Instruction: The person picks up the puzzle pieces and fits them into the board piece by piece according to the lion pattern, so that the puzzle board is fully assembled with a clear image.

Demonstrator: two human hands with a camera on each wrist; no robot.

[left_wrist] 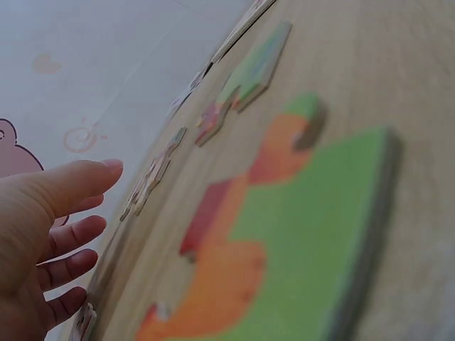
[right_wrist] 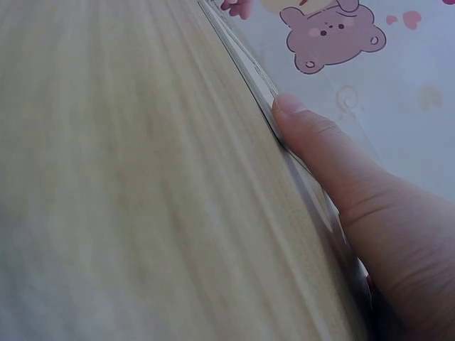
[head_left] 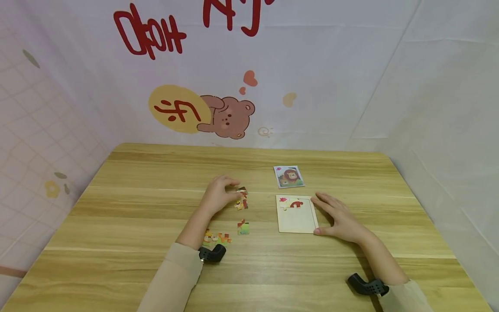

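In the head view my left hand [head_left: 222,195] reaches over a cluster of jigsaw pieces [head_left: 242,200], fingertips right at its edge. The left wrist view shows the thumb and loosely bent fingers of that hand apart, with nothing between them. My right hand [head_left: 339,219] rests along the right side of the pale puzzle board [head_left: 296,223]. Its thumb touches the lower right corner and its fairly straight fingers lie at the upper right one. Joined pieces with a pink leaf and brown mane [head_left: 292,203] lie along the board's top.
Another jigsaw piece [head_left: 243,228] lies left of the board. More orange and green pieces [head_left: 222,239] are beside my left wrist, partly hidden by it. Behind the board lies a lion picture card [head_left: 289,177]. The wooden table [head_left: 156,173] meets a printed cloth backdrop.
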